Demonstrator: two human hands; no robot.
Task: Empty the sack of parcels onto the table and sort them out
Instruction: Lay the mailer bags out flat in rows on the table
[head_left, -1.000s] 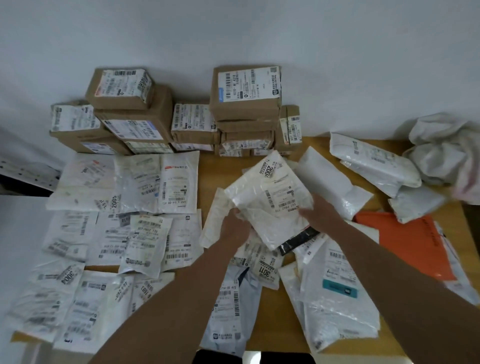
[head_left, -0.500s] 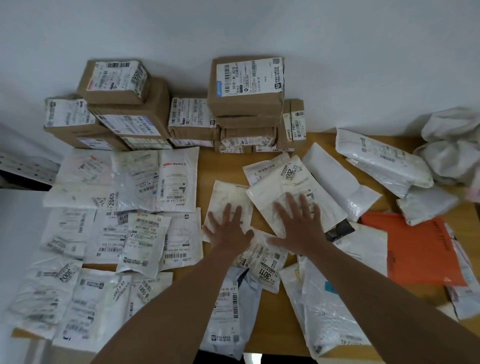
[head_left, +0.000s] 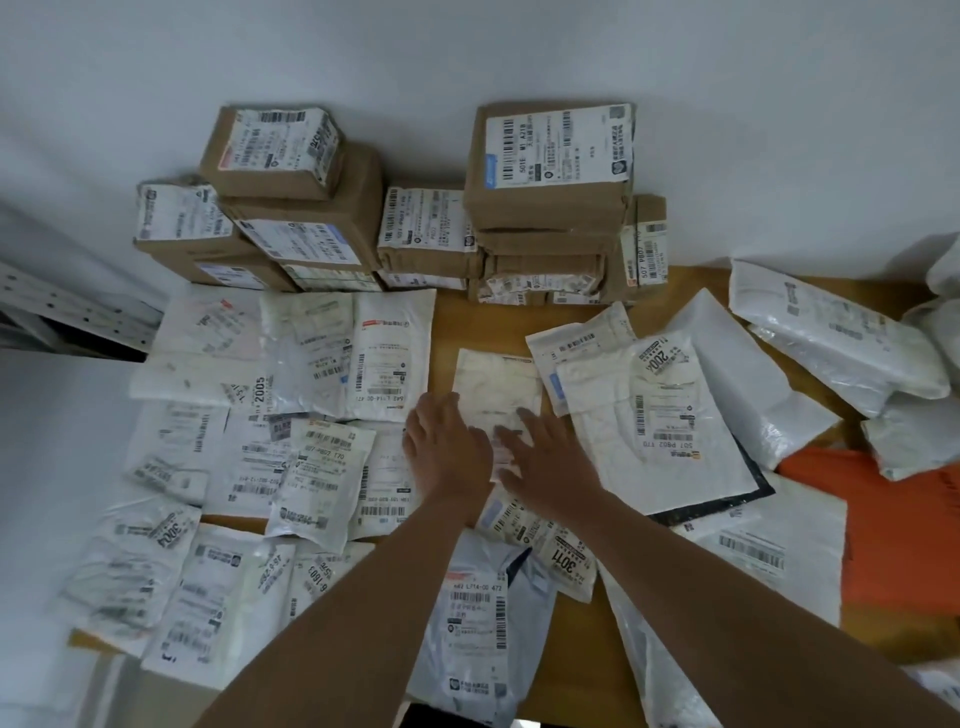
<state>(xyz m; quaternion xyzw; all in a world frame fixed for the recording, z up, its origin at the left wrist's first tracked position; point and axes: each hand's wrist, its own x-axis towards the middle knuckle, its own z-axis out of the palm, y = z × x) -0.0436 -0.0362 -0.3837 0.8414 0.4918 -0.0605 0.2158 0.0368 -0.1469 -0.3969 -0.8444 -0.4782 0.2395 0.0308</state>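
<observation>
— Where are we in the job?

— Well into the sorting, we judge. The cardboard boxes (head_left: 545, 171) are stacked along the wall, the flat white mailers (head_left: 291, 353) lie in rows on the left of the table (head_left: 447, 322), and an unsorted heap – the orange mailer (head_left: 893, 525) and the plump white bags (head_left: 831, 338) – sits to the right. At the far right edge we see crumpled white cloth (head_left: 943, 322), perhaps the sack; we cannot tell.

— And our hands?

— Both lie flat on the small white parcel (head_left: 496, 389) in the middle of the table, just right of the sorted rows. Our left hand (head_left: 447, 447) presses its near left corner, our right hand (head_left: 545, 457) its near edge; fingers straight, nothing clasped in either. The label reads too faintly to make out.

— So what does the next move call for?

— Probably sliding it left to join the rows, or smoothing it where it lies. It overlaps the 3011 parcel (head_left: 566, 556) beneath our right wrist and touches the 2004 mailer (head_left: 660, 415) – so we would need to push lightly and keep the neighbours from dragging along
</observation>
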